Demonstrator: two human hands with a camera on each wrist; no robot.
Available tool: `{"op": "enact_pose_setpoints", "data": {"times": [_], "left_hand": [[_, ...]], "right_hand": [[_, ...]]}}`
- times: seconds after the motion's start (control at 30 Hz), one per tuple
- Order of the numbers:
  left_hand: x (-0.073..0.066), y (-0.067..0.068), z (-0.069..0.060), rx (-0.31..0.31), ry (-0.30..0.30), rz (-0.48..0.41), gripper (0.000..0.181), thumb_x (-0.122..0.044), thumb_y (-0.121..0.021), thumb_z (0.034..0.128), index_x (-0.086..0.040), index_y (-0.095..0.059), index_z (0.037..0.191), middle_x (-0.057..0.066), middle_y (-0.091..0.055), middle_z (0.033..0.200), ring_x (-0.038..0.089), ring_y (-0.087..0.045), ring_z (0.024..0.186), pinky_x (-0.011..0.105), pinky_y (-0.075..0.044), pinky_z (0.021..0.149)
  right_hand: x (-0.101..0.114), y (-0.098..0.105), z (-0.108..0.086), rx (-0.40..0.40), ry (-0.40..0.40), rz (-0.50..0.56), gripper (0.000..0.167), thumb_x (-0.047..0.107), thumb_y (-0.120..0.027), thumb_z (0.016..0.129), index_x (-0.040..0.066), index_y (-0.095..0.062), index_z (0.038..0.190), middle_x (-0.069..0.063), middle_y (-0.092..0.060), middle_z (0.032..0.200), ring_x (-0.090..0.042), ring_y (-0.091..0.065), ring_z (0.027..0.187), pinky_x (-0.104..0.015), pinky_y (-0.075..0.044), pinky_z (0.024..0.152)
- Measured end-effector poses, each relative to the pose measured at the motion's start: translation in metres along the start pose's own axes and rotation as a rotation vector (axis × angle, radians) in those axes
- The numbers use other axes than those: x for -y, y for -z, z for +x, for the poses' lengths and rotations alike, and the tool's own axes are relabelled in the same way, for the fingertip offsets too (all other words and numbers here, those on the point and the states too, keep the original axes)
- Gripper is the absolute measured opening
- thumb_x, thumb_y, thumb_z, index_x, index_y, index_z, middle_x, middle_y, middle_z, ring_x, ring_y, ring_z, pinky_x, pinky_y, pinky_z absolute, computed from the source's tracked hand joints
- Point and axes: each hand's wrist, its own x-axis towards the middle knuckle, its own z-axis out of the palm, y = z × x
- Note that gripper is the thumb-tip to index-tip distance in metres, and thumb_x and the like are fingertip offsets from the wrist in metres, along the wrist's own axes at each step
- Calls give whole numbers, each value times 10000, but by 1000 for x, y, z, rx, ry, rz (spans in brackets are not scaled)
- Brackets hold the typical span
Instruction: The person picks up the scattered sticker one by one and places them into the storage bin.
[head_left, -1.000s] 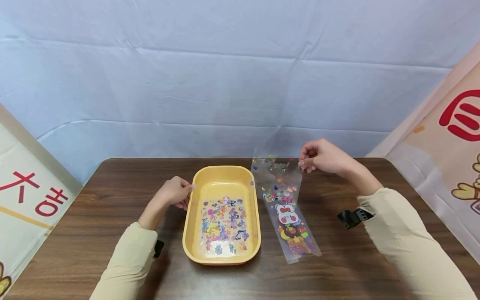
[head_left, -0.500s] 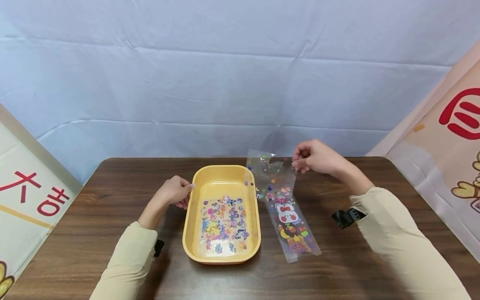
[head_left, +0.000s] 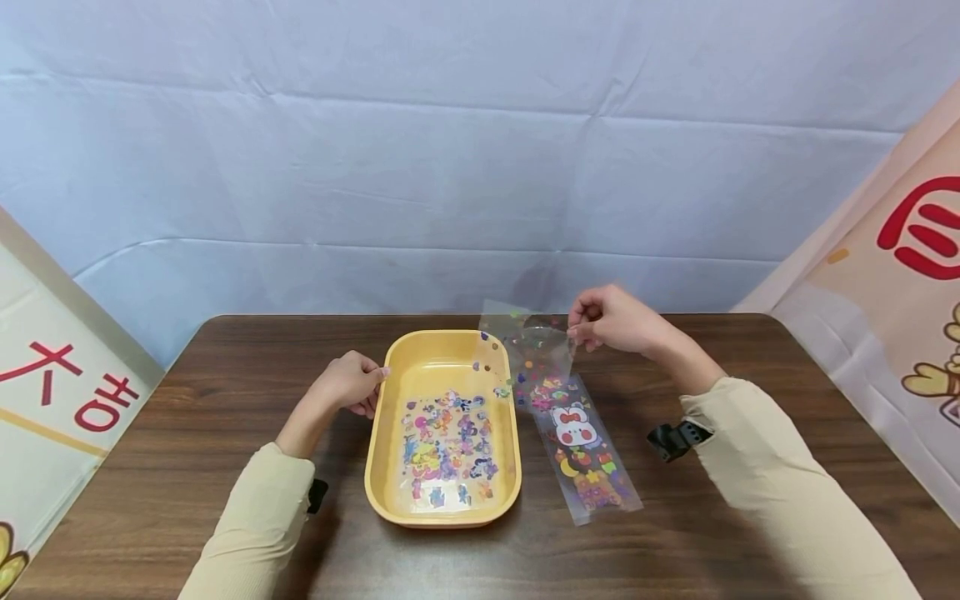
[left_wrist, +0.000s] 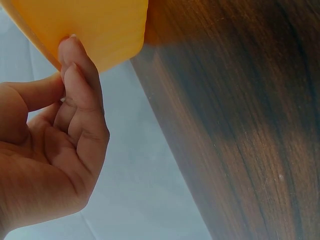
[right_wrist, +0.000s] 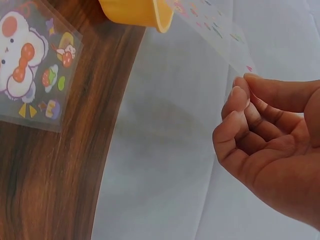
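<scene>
My left hand (head_left: 350, 384) pinches the left rim of a yellow tray (head_left: 377, 467) between thumb and fingers. In the left wrist view the thumb lies on one side of the tray wall (left_wrist: 107, 30) and the fingers on the other. A clear sticker sheet (head_left: 447, 450) with small colourful figures lies in the tray. My right hand (head_left: 617, 322) pinches the corner of another transparent sticker sheet (head_left: 536, 354), held up so that its left part hangs over the tray's right rim. Below it, a clear pouch or sheet with a white rabbit and fruit (head_left: 583, 450) lies on the table.
The dark wooden table (head_left: 225, 417) ends at a back edge against a pale cloth backdrop (head_left: 420, 167). Printed panels with red characters stand at the left (head_left: 67, 400) and the right (head_left: 900, 283). Each wrist carries a small black camera (head_left: 678, 439).
My right hand has moved left with the sticker sheet, bringing the sheet's left part over the tray's right side. The left hand and the tray have stayed in place.
</scene>
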Motion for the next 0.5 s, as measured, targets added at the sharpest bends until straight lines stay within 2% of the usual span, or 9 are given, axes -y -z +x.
{"op": "enact_pose_setpoints", "data": {"times": [0.27, 0.5], "left_hand": [[1, -1, 0, -1, -3, 4, 340, -177, -458, 968, 13, -627, 742, 75, -590, 575, 144, -600, 483, 337, -537, 555], [2, -2, 1, -4, -4, 16, 343, -178, -457, 969, 16, -626, 741, 80, -593, 581, 146, -600, 483, 333, -536, 550]], "right_hand": [[0, -10, 3, 20, 12, -6, 44, -70, -542, 852, -69, -549, 809, -114, -584, 683, -237, -572, 574, -244, -444, 492], [-1, -19, 7, 19, 39, -10, 63, -93, -545, 831, -53, -556, 785, -98, -587, 648, -170, -566, 535, -249, -465, 501]]}}
